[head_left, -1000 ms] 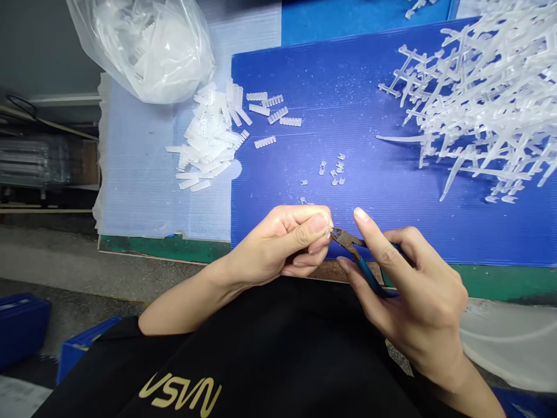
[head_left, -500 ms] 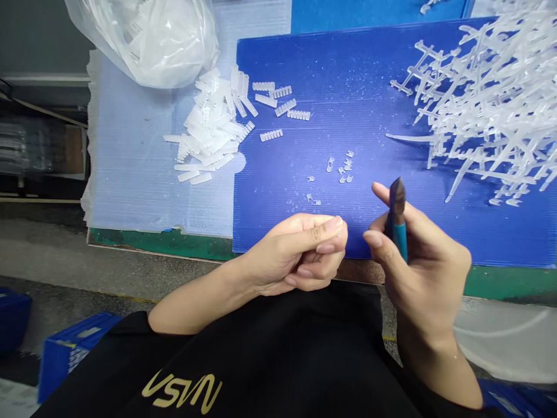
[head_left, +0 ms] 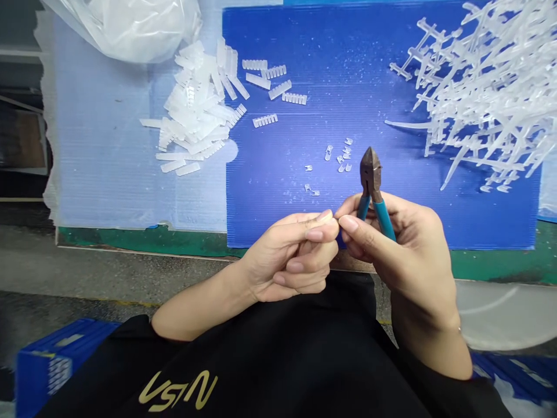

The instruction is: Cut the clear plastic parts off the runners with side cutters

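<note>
My left hand is pinched shut in front of me, and anything between its fingertips is hidden. My right hand grips blue-handled side cutters with the dark metal jaws pointing up. Its fingertips nearly touch those of my left hand. Just beyond both hands lie several tiny translucent plastic pieces on a blue corrugated board. Further left is a heap of white comb-like plastic strips, and a tangled mass of plastic runners fills the right.
A white corrugated sheet lies left of the blue board, with a clear plastic bag of white parts above it. A green table edge runs below both. A blue crate sits on the floor at lower left.
The cutters have swung from pointing forward at my left fingertips to standing upright, then moved left. My right hand is now closer to my left. The view has shifted slightly.
</note>
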The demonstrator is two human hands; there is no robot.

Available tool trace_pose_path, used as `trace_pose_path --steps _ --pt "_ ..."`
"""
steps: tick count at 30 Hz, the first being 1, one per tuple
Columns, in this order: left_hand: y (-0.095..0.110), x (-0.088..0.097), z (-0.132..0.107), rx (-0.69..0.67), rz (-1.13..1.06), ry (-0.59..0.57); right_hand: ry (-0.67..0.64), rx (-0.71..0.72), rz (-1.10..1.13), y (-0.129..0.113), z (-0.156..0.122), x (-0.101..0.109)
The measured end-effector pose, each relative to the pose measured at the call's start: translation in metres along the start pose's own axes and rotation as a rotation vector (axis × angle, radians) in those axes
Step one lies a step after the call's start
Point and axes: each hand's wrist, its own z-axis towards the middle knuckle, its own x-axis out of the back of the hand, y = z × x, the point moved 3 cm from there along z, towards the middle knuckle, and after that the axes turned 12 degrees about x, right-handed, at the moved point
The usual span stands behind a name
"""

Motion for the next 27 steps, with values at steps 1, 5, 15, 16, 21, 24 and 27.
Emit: trace_pose_path --steps 1,5,15,16,21,24,27 --pt "0.0 0.0 0.0 -0.006 0.007 0.009 -0.007 0.007 -0.014 -0.001 0.0 -0.001" --pt "0.003 0.002 -0.002 -0.019 0.074 0.069 -0.02 0.024 -0.08 -0.004 0.003 -0.003" --pt "0.009 0.013 -0.007 -0.128 0.402 0.246 -0.017 -0.02 -0.078 -0.006 0.004 -0.009" --pt "0.01 0.014 -0.01 -0.166 0.481 0.283 -0.021 -0.039 -0.068 -0.005 0.004 -0.01" --pt "0.011 0.023 -0.022 -0.305 0.904 0.51 -0.038 -0.14 -0.032 0.008 0.001 -0.015" --pt "0.01 0.026 -0.023 -0.438 1.082 0.532 -0.046 -0.142 -0.014 0.019 -0.002 -0.016" --pt "0.01 0.029 -0.023 -0.653 1.372 0.609 -0.047 -0.136 -0.042 0.026 -0.003 -0.012"
